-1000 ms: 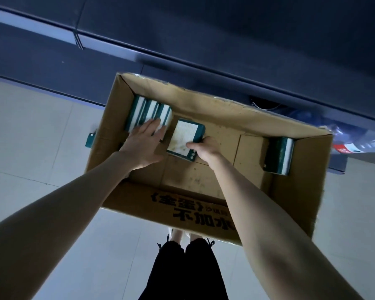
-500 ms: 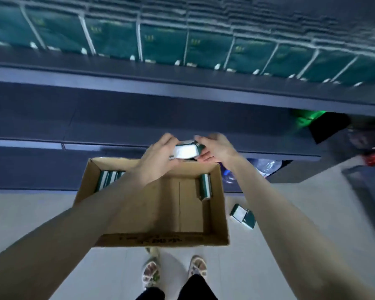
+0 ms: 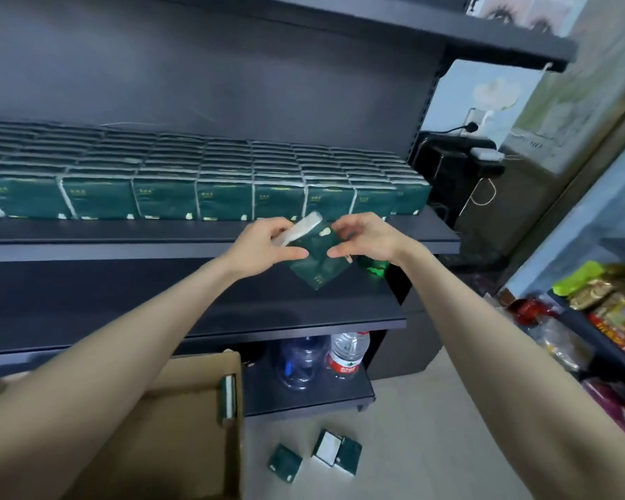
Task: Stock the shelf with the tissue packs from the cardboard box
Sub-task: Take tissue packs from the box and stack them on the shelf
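Observation:
A dark green tissue pack (image 3: 316, 252) with a white side is held tilted between both hands, in front of the dark shelf (image 3: 210, 234). My left hand (image 3: 264, 247) pinches its left edge and my right hand (image 3: 367, 238) pinches its right edge. Behind them the shelf carries long rows of matching green tissue packs (image 3: 203, 182). The cardboard box (image 3: 181, 420) stands on the floor at the bottom left, with one pack (image 3: 228, 398) upright against its right wall. My left forearm hides much of the box.
Three loose packs (image 3: 318, 456) lie on the floor right of the box. Water bottles (image 3: 347, 355) stand under the lowest shelf. A rack of coloured snack bags (image 3: 607, 319) is at the right, and a black appliance (image 3: 455, 167) stands beyond the shelf end.
Both hands have lifted one pack out of the box up to shelf height. The view has risen from the box to the stocked shelf.

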### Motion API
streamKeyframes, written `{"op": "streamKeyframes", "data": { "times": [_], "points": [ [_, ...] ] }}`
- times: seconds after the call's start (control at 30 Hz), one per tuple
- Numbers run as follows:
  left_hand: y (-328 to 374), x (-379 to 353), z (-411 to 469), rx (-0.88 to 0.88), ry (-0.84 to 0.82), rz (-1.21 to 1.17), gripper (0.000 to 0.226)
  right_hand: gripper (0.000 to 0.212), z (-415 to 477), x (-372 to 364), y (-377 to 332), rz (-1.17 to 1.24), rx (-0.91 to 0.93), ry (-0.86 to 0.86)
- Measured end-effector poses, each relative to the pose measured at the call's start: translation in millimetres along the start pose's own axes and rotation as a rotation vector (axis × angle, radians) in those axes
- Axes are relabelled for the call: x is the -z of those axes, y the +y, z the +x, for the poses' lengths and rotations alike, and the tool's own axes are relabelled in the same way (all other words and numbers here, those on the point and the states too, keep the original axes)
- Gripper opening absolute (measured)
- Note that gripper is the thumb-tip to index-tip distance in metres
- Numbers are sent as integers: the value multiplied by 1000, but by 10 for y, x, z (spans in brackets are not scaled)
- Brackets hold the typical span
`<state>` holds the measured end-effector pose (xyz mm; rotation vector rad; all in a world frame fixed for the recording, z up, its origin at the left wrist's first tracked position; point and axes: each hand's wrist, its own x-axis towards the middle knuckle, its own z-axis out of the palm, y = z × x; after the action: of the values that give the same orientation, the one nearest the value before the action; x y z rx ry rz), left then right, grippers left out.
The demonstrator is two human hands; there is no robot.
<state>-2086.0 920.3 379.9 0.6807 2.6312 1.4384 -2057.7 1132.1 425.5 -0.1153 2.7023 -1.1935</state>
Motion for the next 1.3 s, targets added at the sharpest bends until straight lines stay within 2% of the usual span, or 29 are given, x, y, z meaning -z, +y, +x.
{"op": "streamKeyframes", "data": {
  "times": [0.1, 0.17, 0.23, 0.33, 0.43, 0.5, 0.53, 0.67, 0.77, 0.9, 1.1, 1.3],
  "points": [
    [393, -402, 173, 41, 18, -167, 58, 33, -94, 467, 357, 145, 65, 31],
    [588, -650, 280, 92, -8, -239, 65, 36, -120, 690, 593, 302, 67, 38],
    [717, -868, 402, 116, -15, -249, 57, 40, -137, 852, 812, 403, 48, 22],
    [833, -1071, 623, 77, 10, -211, 37, 43, -113, 1059, 1108, 421, 18, -7],
    [878, -1180, 889, 28, 8, -17, 30, 74, -43, 1220, 1335, 337, -39, 146],
    [907, -1255, 1072, 9, -11, 79, 27, 96, 33, 1299, 1429, 240, 21, 255],
    [932, -1297, 1158, -4, -33, 107, 26, 98, 92, 1341, 1474, 173, 65, 276],
    [979, -1450, 1527, -67, -81, 217, 32, 75, 355, 1538, 1495, -339, 147, 289],
    [909, -1515, 1814, -72, -66, 240, 53, 47, 565, 1702, 1478, -585, 121, 271],
    [821, -1506, 2160, -89, -49, 368, 85, 54, 803, 1924, 1661, -567, 7, 301],
    [718, -1577, 2667, -91, -68, 791, 96, 57, 1165, 2194, 2035, -551, -89, 350],
    [605, -1699, 3011, 26, -134, 983, 114, 59, 1571, 2265, 2177, -596, -42, 310]
  ]
}}
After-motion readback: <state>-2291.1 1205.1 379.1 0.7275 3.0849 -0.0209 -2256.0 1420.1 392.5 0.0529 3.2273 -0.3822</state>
